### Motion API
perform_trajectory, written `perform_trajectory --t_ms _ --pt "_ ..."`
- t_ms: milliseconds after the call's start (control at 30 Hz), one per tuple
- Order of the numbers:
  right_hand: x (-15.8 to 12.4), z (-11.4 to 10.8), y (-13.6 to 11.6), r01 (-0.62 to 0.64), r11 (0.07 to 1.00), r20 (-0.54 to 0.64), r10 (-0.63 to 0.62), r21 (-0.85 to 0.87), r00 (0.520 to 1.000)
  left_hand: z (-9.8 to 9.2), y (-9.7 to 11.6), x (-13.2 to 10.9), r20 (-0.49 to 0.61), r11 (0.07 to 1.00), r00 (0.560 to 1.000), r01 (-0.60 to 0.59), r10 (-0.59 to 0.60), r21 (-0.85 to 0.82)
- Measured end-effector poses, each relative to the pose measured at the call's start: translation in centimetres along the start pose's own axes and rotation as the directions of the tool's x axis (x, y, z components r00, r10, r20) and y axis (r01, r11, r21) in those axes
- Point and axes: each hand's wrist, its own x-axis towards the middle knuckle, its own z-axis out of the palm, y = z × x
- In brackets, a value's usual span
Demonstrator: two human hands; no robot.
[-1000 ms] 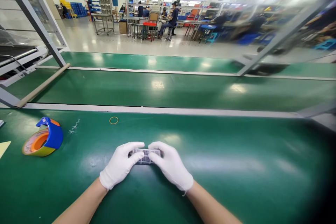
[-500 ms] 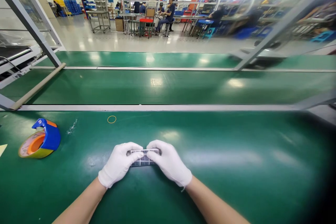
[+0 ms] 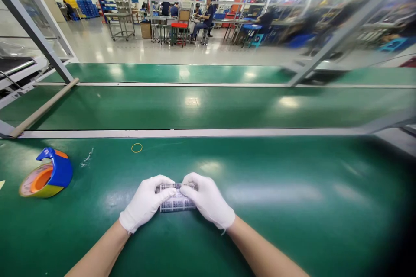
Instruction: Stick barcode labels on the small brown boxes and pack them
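Both my hands wear white gloves and meet over the near green mat. Between them is a small flat pack of printed labels (image 3: 176,201), pale with dark print, resting on the mat. My left hand (image 3: 145,202) grips its left end with fingers curled over the top. My right hand (image 3: 207,199) grips the right end in the same way. The pack's far edge is hidden under my fingertips.
A tape dispenser (image 3: 45,174), blue with an orange and yellow roll, sits at the left. A yellow rubber band (image 3: 137,148) lies on the mat ahead. A green conveyor belt (image 3: 208,108) runs across beyond a grey rail. Metal frame posts stand left and right. People work at distant benches.
The label pack has tilted toward me, so more of its printed face shows between my hands. The view has shifted slightly; the tape dispenser sits further left in frame.
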Motion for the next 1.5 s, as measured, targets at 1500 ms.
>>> perform_trajectory --t_ms 1500 --pt "-1.1 1.9 0.4 0.546 0.772 -0.387 -0.635 -0.324 0.668 1.1 0.6 0.1 0.020 0.981 0.998 -0.062 0.067 -0.183"
